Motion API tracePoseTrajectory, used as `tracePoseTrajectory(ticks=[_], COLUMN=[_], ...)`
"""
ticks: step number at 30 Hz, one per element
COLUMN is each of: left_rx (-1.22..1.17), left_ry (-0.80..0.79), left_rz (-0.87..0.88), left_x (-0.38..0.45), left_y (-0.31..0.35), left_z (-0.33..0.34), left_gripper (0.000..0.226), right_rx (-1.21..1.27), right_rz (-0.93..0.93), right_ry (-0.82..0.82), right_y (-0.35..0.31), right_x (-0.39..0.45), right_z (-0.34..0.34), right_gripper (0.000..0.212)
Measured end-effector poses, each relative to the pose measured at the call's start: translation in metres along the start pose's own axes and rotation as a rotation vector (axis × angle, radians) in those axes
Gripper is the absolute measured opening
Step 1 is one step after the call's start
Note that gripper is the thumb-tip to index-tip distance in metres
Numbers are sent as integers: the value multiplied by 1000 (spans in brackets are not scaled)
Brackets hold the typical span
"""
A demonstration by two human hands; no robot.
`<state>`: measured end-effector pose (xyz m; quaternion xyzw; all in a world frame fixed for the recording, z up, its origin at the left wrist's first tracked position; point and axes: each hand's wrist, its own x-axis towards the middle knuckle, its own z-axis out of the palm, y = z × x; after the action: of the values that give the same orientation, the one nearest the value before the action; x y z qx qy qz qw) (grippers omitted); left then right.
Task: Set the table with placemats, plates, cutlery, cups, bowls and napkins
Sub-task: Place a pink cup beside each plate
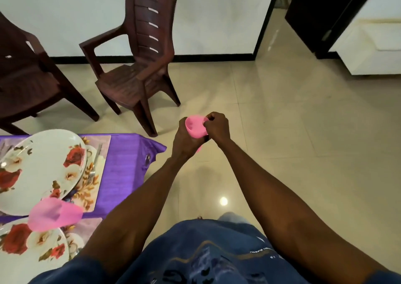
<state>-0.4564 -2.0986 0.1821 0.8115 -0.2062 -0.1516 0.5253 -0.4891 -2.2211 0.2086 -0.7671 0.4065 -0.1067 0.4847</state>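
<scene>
Fingers of right hand pinch rim of pink cup; left hand wraps round it from below. Cup held over floor, off table. Done, I think: placemats, flower plates, fork, one pink cup on table. Left: this cup. Bowls, napkins not seen.

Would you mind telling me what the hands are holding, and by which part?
A pink cup: the left hand grips its body, the right hand pinches its rim.
</scene>
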Motion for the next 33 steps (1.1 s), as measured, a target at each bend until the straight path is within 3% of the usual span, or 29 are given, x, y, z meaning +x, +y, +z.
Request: tracePoseTrajectory(ticks=[4, 9, 14, 19, 26, 33], left_rx=[-5, -83, -54, -83, -59, -66], left_ry=[71, 203, 356, 496, 730, 883], left_rz=[-48, -82, -188, -239, -379, -457], left_x=[57, 133, 205, 265, 300, 314], left_y=[-4, -8, -5, 4, -12, -51], left_z=[-3, -5, 1, -3, -38, -103], left_gripper=[87, 67, 93, 89, 91, 87], right_rx=[-33, -74, -179, -247, -270, -327], right_rz=[-55, -141, -263, -357, -490, -565], right_ry=[-63, -169, -318, -436, -655, -826], right_y=[-23, -51, -86, -124, -174, -214], right_x=[62, 149, 231, 296, 319, 313], right_z=[20, 51, 71, 91, 150, 241], right_gripper=[14, 13, 3, 12, 10, 20])
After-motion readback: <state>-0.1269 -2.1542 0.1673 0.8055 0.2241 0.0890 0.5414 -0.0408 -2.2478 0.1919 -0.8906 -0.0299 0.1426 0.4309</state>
